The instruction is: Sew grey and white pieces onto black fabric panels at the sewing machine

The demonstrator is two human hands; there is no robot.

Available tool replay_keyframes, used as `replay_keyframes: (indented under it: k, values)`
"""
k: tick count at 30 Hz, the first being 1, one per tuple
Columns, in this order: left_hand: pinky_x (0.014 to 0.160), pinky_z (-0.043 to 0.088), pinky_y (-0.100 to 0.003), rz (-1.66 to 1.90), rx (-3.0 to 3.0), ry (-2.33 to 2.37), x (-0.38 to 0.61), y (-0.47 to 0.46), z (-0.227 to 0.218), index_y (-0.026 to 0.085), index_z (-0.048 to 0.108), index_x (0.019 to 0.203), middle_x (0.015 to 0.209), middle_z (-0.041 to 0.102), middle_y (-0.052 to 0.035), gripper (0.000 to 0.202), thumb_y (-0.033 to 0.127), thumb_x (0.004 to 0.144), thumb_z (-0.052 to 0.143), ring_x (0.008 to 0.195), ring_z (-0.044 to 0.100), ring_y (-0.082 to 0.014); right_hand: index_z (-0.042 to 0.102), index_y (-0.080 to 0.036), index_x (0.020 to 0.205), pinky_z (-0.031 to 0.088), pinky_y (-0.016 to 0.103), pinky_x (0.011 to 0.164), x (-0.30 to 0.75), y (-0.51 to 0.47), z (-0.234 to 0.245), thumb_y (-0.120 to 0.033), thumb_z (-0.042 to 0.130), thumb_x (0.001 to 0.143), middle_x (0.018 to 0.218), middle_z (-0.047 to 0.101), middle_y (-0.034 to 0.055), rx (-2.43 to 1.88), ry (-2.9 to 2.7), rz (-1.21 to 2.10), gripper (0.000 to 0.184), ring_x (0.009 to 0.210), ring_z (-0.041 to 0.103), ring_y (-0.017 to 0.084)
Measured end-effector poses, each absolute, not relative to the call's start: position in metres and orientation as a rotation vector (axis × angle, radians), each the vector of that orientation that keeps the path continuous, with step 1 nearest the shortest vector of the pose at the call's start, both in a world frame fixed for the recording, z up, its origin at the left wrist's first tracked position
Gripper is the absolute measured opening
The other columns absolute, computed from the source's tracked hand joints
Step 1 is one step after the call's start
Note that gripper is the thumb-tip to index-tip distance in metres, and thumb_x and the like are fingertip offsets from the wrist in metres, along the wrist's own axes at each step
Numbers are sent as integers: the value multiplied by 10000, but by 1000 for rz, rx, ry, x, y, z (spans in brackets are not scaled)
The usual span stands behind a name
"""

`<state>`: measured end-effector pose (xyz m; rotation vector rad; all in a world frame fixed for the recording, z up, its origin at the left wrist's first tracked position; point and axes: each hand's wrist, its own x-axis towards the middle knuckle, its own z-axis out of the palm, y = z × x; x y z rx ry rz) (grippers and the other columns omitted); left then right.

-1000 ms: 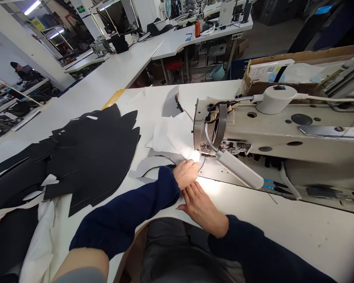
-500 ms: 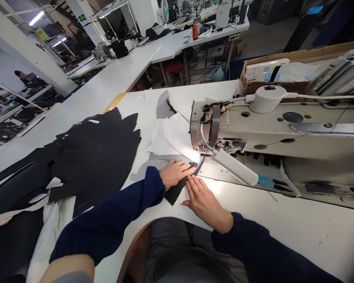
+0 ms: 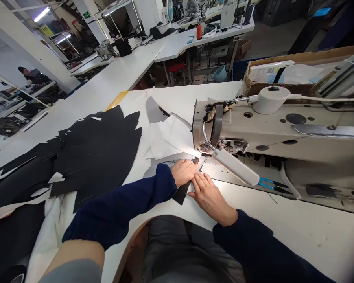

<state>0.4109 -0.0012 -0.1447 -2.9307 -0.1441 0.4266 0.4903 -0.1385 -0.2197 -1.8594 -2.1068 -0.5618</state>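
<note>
At the sewing machine point(image 3: 198, 127), my left hand point(image 3: 183, 172) is bent over the edge of a dark fabric piece point(image 3: 181, 195), just in front of the lit needle area. Its fingertips are partly hidden. My right hand point(image 3: 211, 198) lies flat, palm down, fingers stretched out against the same piece and thumb apart. A grey fabric piece point(image 3: 155, 168) extends left from under my left hand. Behind it lies a white sheet point(image 3: 165, 135). A small orange-and-dark part point(image 3: 196, 160) shows just beyond my left fingers.
Stacked black fabric pieces point(image 3: 97, 153) cover the table's left side. A clip-on lamp point(image 3: 237, 167) hangs before the machine arm, with blue-handled thread snips point(image 3: 273, 184) beside it. A cardboard box point(image 3: 247, 80) stands behind the machine. A person point(image 3: 32, 74) sits far left.
My left hand has shifted right, nearer the needle, and its fingers are more bent. My right hand stays against the fabric. The grey strip behind the machine head has moved farther out to the left.
</note>
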Motion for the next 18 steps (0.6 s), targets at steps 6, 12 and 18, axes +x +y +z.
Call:
replay_keyframes:
  k: [6, 12, 18]
  values:
    - [764, 405, -341, 245, -2931, -248, 420, -2, -163, 37, 470, 1243, 985, 600, -143, 360, 192, 944, 342, 978, 521, -234, 593, 44, 1141, 357, 486, 1003, 503, -135, -218, -388, 440, 932, 1162, 597, 255, -1898, -2079, -572, 504, 1123, 532, 334]
    - [735, 407, -346, 85, -2916, -284, 429, -6, -180, 64, 545, 1179, 956, 594, -148, 326, 184, 935, 366, 938, 526, -244, 616, 74, 1069, 387, 473, 993, 505, -132, -215, -409, 480, 908, 1113, 603, 283, -1901, -2087, -607, 527, 1107, 539, 361]
    - [797, 421, -345, 174, -2934, -325, 420, -7, -165, 37, 377, 1360, 1042, 574, -149, 504, 191, 892, 482, 980, 516, -241, 591, 73, 1125, 398, 491, 1001, 501, -134, -216, -340, 459, 923, 1193, 570, 279, -1900, -2090, -579, 479, 1156, 510, 365]
